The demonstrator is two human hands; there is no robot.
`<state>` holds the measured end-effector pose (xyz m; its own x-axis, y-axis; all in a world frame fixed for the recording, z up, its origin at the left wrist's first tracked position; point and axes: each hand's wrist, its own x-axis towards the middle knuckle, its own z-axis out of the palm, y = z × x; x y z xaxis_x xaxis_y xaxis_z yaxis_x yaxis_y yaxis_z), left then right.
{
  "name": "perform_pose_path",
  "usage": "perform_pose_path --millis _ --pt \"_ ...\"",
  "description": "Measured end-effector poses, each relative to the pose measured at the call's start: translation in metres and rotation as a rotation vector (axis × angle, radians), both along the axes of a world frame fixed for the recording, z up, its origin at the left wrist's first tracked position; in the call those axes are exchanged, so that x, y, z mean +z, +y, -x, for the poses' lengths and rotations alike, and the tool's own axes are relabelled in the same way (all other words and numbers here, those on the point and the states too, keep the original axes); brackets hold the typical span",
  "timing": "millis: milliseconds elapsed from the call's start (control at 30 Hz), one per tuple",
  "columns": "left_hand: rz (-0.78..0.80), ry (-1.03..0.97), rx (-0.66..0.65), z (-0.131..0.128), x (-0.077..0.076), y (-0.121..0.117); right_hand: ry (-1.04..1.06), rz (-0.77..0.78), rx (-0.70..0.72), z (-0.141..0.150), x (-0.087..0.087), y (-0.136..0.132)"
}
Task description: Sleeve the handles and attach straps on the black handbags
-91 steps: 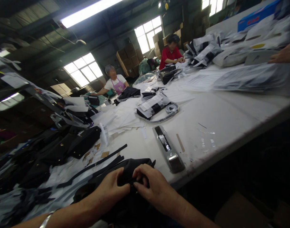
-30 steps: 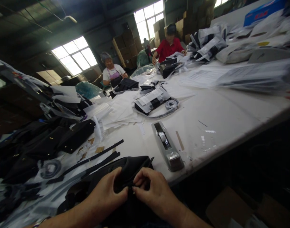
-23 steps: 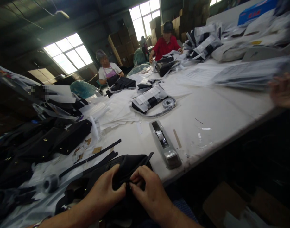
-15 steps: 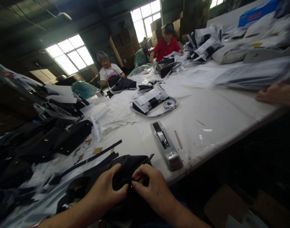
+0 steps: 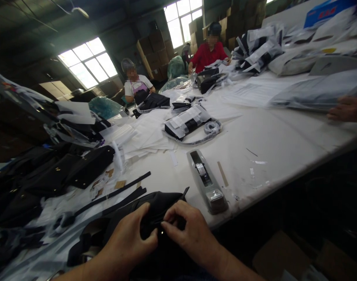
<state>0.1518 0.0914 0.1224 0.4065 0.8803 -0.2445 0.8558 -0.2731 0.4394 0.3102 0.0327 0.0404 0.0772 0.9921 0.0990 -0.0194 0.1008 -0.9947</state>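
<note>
Grip of right hand (image 5: 191,226) pinches black bag (image 5: 159,198).

- The ceiling (image 5: 23,39) up top is dark.
- A big window (image 5: 89,62) shines bright white on the left.
- A second window (image 5: 184,21), farther right, is bright too.
- Brown boxes (image 5: 157,47) stand in a tall pile between the windows.
- A long white desk (image 5: 286,136) runs across the room.
- Under it is dark, with brown cardboard (image 5: 280,255).

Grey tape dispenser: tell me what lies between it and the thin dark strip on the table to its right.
In the head view, a narrow tan strip lies between the dispenser and the dark strip, on the white tabletop.
</note>
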Motion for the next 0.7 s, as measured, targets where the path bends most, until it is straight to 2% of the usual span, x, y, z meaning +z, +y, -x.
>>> perform_pose_path --millis 133,467,600,700 --pt "0.006 0.003 -0.011 0.0 -0.004 0.0 0.039 -0.007 0.008 0.004 -0.004 0.0" --pt "-0.136 0.001 -0.042 0.008 -0.02 0.005 -0.014 -0.066 -0.05 0.016 -0.018 0.005" --pt "-0.075 -0.064 0.017 0.006 -0.015 0.008 0.01 -0.061 -0.086 0.015 -0.018 0.004" --pt "0.013 -0.105 -0.029 0.008 -0.01 0.01 0.043 -0.044 -0.104 0.017 -0.017 0.001"
